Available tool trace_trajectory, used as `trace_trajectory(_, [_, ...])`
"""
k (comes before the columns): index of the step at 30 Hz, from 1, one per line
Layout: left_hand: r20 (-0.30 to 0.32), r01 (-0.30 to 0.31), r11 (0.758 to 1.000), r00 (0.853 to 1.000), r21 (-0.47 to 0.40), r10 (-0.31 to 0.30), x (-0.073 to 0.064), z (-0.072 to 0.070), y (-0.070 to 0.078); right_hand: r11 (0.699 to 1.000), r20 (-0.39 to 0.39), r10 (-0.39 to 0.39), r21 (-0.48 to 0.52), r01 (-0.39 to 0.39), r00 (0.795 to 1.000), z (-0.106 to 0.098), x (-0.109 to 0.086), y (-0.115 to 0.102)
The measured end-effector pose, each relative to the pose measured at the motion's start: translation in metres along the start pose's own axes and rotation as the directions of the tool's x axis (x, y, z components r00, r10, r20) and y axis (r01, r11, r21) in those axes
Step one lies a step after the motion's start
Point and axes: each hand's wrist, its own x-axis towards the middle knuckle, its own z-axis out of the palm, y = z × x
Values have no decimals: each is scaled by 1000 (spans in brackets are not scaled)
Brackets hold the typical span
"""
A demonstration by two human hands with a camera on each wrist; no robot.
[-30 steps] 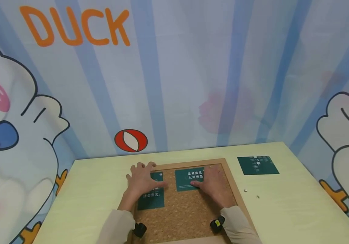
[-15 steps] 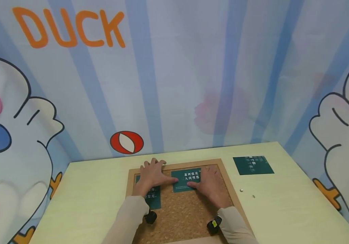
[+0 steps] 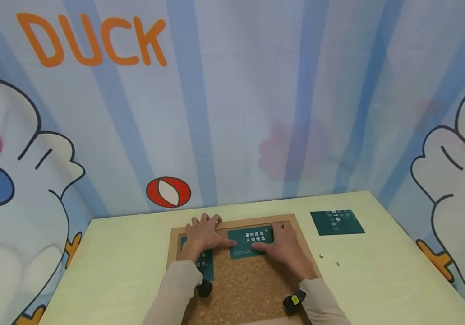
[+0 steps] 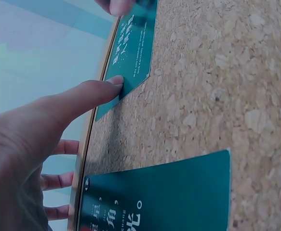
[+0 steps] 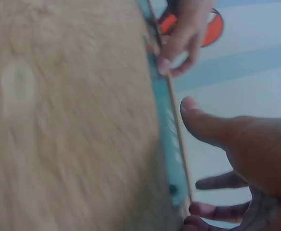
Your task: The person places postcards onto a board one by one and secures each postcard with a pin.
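Observation:
A corkboard (image 3: 252, 289) in a wooden frame lies on the table. Near its top edge is a dark green card (image 3: 240, 243) printed with white characters. My left hand (image 3: 204, 238) presses its thumb on the card's left end, fingers spread over the frame's top edge. At the card's right end is my right hand (image 3: 287, 249), fingers toward the frame and thumb over the card; the right wrist view is too blurred to show contact. Another green card (image 4: 179, 197) lies at the board's upper left, a thumbtack (image 4: 86, 184) at its corner. My left hand partly covers it in the head view.
To the board's right, a third green card (image 3: 338, 222) lies on the pale table (image 3: 394, 280). Two small thumbtack-like pieces, one shiny (image 3: 321, 256) and one darker (image 3: 337, 263), lie below it. A striped cloth backdrop (image 3: 248, 99) stands behind.
My left hand has moved right from the left card, bringing its thumb onto the middle card. My right hand has shifted slightly right, uncovering more of that card's right end.

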Motion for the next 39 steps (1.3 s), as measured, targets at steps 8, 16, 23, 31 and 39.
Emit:
trace_trajectory(8, [-6, 5, 1000, 1000, -8, -5, -2, 2, 2, 999, -18, -21, -26, 21, 1000, -52, -20, 45])
trace_trajectory(16, [-12, 18, 1000, 1000, -7, -18, -3, 1, -2, 997, 75, -18, -75, 24, 997, -69, -37, 98])
trace_trajectory(23, [-6, 16, 1000, 1000, -16, -16, -4, 1, -2, 998, 90, 6, -67, 0, 996, -64, -41, 110])
trace_trajectory(31, [-11, 5, 1000, 1000, -23, -6, -1, 1, 0, 997, 41, 7, -80, -4, 999, -65, -41, 112])
trace_trajectory(39, [-5, 4, 1000, 1000, -22, -4, 0, 1, 1, 996, 46, 18, -83, -14, 999, -65, -38, 113])
